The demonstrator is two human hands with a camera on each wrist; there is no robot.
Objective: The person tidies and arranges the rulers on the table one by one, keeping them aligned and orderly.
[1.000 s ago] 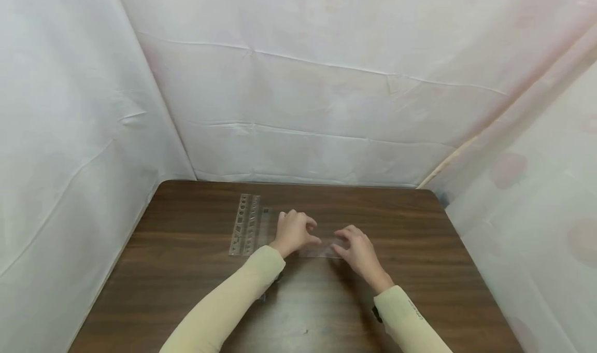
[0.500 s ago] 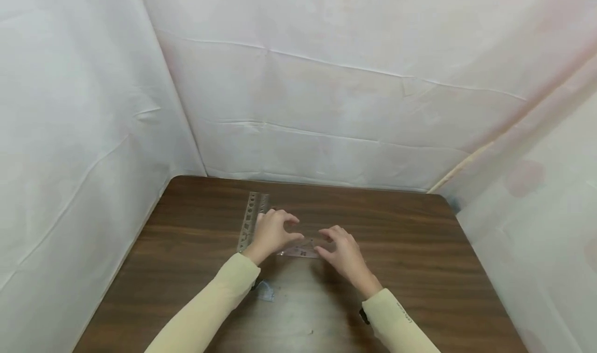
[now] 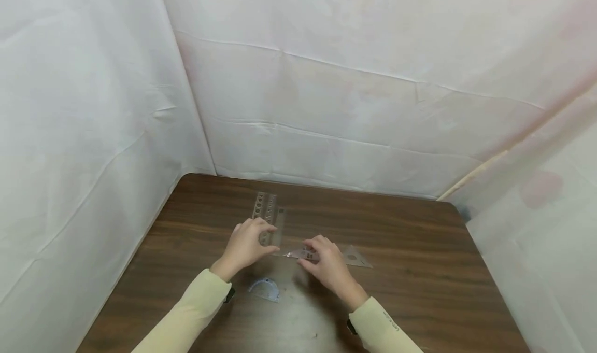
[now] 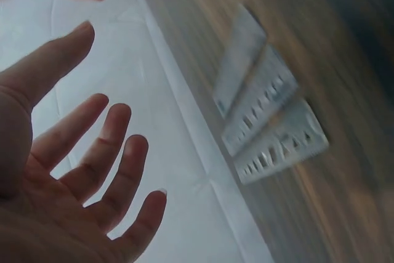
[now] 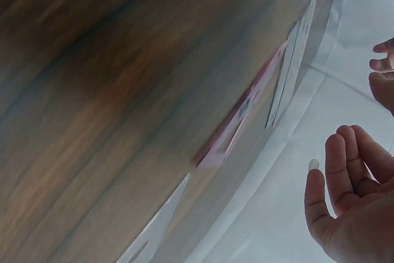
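White sheeting walls a dark wooden table [image 3: 410, 301]. Both the left hand [image 3: 246, 245] and right hand [image 3: 326, 266] hover with relaxed fingers, gripping nothing, above a clear set square [image 3: 354, 257]; stencil rulers [image 3: 267, 213] and a protractor [image 3: 265, 289] lie near. Gathering seems underway; pinching comes next.

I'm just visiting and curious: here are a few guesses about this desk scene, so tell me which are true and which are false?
1. A small clear protractor lies on the table near the sleeves. True.
2. The left hand grips a pencil. False: the left wrist view shows its fingers spread and holding nothing.
3. A clear stencil ruler lies beyond the left hand. True.
4. The table is white. False: it is dark brown wood grain.
5. A clear triangle lies by the right hand. True.
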